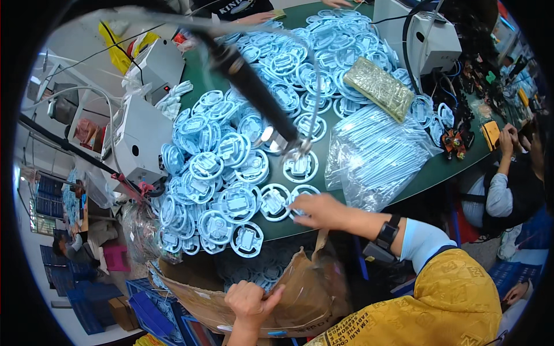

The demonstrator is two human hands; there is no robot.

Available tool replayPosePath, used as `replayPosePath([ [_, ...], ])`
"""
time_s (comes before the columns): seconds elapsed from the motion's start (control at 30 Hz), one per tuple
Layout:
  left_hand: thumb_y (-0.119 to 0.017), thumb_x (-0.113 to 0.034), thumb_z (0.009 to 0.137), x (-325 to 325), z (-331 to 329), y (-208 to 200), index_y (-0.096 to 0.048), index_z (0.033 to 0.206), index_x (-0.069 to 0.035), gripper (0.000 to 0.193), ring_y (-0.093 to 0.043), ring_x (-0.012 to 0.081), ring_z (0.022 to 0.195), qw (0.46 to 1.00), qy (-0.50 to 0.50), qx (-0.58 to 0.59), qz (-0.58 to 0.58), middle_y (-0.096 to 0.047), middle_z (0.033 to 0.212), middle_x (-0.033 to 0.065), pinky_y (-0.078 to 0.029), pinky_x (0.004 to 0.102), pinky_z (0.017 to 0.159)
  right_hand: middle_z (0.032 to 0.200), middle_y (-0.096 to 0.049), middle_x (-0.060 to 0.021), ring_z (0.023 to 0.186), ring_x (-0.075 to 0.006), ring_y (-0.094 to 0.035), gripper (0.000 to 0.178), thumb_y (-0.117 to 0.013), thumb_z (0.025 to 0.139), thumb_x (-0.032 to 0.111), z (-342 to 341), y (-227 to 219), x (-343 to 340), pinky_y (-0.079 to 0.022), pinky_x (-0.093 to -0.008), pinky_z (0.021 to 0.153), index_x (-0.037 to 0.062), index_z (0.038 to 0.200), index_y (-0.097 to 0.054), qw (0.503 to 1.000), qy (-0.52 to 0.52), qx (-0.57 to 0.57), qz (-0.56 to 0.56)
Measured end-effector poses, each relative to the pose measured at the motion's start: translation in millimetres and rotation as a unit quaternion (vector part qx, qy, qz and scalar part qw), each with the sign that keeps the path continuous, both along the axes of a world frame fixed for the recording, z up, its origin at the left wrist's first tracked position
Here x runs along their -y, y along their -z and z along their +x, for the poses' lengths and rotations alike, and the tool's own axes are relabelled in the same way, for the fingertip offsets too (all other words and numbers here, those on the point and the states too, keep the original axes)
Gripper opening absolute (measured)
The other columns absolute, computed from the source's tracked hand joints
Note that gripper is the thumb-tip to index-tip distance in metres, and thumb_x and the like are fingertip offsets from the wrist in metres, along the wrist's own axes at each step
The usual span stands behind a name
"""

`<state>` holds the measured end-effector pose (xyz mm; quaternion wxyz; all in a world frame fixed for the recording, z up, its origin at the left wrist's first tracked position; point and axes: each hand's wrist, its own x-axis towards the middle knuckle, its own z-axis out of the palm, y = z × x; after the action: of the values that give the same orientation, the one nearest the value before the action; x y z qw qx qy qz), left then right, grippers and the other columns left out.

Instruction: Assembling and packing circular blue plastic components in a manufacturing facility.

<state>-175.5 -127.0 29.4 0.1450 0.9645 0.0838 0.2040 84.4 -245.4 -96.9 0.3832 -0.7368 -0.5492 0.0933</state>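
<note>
Light-blue round plastic parts, shaped like toy steering wheels, lie in a large heap on the green table. At the table's near edge, my right hand has its fingers closed at the rim of one toy steering wheel; the fingertips partly cover it. Below the table edge stands an open cardboard box with more light-blue parts inside. My left hand grips the box's near rim, thumb sticking out to the right. Over the heap hangs a black rod-shaped tool with a metal end, blurred.
A clear bag of thin light-blue sticks lies right of the heap, below a yellowish wrapped block. White machine boxes stand at the left, another at the far right. Other people sit at the far side and right, a hand visible.
</note>
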Motion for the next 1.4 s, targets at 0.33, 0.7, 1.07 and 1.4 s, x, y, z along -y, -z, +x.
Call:
replayPosePath([
  [0.33,-0.083,-0.029,0.060,-2,2,-2,-0.036,0.049,-0.015,0.050,-0.043,0.0221,0.045,1.000,-0.007,-0.006,-0.002,-0.039,0.048,0.0017,-0.028,0.0355,0.044,0.155,-0.012,-0.0225,0.141,-0.0449,-0.014,0.090,-0.050,0.080,0.070,125,21,-80,-0.019,-0.0554,0.110,0.0168,0.149,-0.025,0.940,0.190,0.068,-0.276],
  [0.7,-0.083,-0.025,0.061,-3,4,0,-0.041,0.052,-0.013,0.045,-0.043,0.0257,0.045,1.000,-0.010,0.006,0.008,-0.041,0.049,0.0040,-0.031,0.0374,0.044,0.108,-0.066,-0.0165,0.101,-0.0301,-0.062,0.040,-0.057,0.092,0.039,-74,6,-80,-0.047,-0.0377,0.087,0.0041,0.110,-0.064,0.912,-0.222,-0.343,-0.010],
  [1.07,-0.080,-0.033,0.065,-7,-1,3,-0.039,0.051,-0.014,0.048,-0.046,0.0224,0.046,0.997,-0.045,0.033,0.057,-0.042,0.048,0.0034,-0.032,0.0363,0.045,0.131,-0.043,-0.0183,0.118,-0.0324,-0.047,0.074,-0.076,0.075,0.028,34,-166,-58,-0.038,-0.0398,0.100,0.0018,0.133,-0.039,0.923,0.144,-0.052,0.353],
  [1.4,-0.080,-0.035,0.065,-19,-9,10,-0.042,0.050,-0.013,0.047,-0.049,0.0239,0.046,0.996,-0.071,0.042,0.042,-0.045,0.049,0.0039,-0.036,0.0364,0.046,0.077,-0.055,0.0005,0.063,-0.0072,-0.054,0.032,-0.074,0.079,0.013,26,-240,-97,-0.045,-0.0241,0.057,0.0029,0.104,-0.057,0.921,0.020,-0.231,0.312],
])
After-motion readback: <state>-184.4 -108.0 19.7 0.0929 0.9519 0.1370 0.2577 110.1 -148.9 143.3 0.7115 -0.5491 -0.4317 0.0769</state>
